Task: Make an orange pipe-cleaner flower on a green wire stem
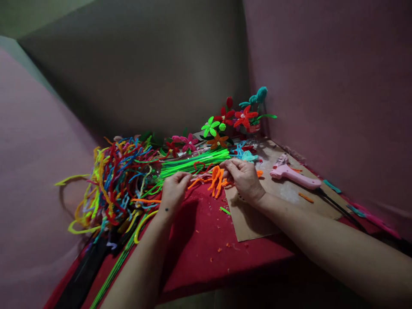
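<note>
Both hands rest on a red table (206, 244), working bent orange pipe cleaners (216, 179). My left hand (174, 191) pinches one end of an orange strand with its fingers closed. My right hand (243, 177) grips the looped orange bundle at its right side, over the corner of a brown cardboard sheet (254, 223). A bundle of neon green pipe cleaners (193, 162) lies just beyond the hands.
A tangled heap of multicoloured pipe cleaners (112, 184) fills the left. Finished pipe-cleaner flowers (225, 120) stand in the far corner. A pink glue gun (294, 175) with a black cord lies on the cardboard at right. Pink walls close in on both sides.
</note>
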`<move>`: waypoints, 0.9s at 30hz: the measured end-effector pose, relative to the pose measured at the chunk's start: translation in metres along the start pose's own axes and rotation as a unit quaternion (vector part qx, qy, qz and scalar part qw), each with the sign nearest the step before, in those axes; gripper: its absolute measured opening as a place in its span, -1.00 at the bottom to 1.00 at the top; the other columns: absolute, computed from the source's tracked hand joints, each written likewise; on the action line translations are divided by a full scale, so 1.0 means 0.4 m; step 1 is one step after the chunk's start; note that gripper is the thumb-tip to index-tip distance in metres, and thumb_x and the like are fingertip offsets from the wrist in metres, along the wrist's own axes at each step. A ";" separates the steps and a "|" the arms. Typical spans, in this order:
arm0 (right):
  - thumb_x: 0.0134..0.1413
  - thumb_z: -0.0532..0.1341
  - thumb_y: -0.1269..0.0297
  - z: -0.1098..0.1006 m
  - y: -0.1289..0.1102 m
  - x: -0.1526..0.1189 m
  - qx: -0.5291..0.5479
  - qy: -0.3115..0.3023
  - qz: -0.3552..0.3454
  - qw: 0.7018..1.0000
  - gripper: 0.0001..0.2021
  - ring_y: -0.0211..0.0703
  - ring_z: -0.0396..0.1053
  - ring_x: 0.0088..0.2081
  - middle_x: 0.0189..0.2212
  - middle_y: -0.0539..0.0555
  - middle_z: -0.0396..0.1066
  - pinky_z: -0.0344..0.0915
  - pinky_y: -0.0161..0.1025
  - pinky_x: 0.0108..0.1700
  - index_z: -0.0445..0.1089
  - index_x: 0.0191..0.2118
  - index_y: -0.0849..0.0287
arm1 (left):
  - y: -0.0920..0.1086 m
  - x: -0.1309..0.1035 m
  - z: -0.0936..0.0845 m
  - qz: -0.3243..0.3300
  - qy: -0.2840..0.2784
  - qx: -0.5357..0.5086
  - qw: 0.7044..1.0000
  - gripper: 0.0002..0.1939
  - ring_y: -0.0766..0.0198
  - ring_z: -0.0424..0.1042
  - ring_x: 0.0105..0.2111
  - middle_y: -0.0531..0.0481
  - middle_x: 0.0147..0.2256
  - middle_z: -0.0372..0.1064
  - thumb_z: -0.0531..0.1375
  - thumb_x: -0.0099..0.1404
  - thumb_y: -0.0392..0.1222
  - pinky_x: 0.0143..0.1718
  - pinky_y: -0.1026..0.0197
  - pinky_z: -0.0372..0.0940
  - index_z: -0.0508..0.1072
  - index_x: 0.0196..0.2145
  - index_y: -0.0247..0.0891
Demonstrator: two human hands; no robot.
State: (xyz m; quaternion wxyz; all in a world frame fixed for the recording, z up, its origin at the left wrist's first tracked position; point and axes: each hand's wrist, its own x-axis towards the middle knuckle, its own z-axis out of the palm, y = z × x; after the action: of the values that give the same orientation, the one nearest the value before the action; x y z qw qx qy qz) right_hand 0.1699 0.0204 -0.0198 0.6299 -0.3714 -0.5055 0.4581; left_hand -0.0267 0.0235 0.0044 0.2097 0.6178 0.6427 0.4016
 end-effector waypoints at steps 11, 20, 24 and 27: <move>0.12 0.07 0.23 0.030 0.022 -0.058 -0.169 -0.136 -0.084 0.973 -0.70 -0.31 0.19 -0.57 -0.66 -0.03 0.27 0.10 -0.32 -0.46 0.31 -0.58 0.20 | -0.054 -0.020 -0.093 0.053 -0.076 0.273 0.957 -0.90 0.18 0.38 -0.39 -0.03 -0.46 0.45 0.24 -0.06 -0.15 -0.38 0.26 0.15 0.51 -0.55 -0.20; 0.03 0.14 0.18 0.049 0.028 -0.057 -0.045 -0.216 0.111 0.969 -0.73 -0.36 0.17 -0.65 -0.67 -0.02 0.30 0.04 -0.39 -0.61 0.35 -0.57 0.23 | -0.022 -0.074 -0.111 0.161 -0.023 0.377 0.912 -0.79 0.21 0.36 -0.37 -0.06 -0.41 0.42 0.03 0.22 -0.16 -0.36 0.26 0.15 0.44 -0.40 -0.22; -0.10 0.25 0.10 0.058 0.027 -0.049 0.168 -0.183 0.200 0.948 -0.72 -0.35 0.30 -0.55 -0.46 0.06 0.42 0.18 -0.41 -0.55 0.40 -0.37 0.26 | 0.011 -0.114 -0.077 0.296 -0.018 0.414 0.861 -0.73 0.21 0.29 -0.39 -0.06 -0.46 0.38 -0.04 0.30 -0.21 -0.36 0.23 0.14 0.41 -0.44 -0.25; -0.13 0.29 0.14 0.053 0.021 -0.040 0.231 -0.134 0.201 0.942 -0.73 -0.33 0.32 -0.51 -0.47 0.06 0.42 0.23 -0.39 -0.50 0.43 -0.36 0.26 | 0.041 -0.139 -0.048 0.362 -0.031 0.444 0.819 -0.72 0.20 0.23 -0.42 -0.08 -0.49 0.35 -0.06 0.30 -0.29 -0.36 0.19 0.12 0.39 -0.47 -0.27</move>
State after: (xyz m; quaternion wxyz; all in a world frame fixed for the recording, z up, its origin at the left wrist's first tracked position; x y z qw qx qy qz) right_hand 0.1465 0.0079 -0.0276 0.5193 -0.2444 -0.3805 0.7252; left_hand -0.0229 -0.0361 0.0157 -0.2279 0.8442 0.4747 0.1004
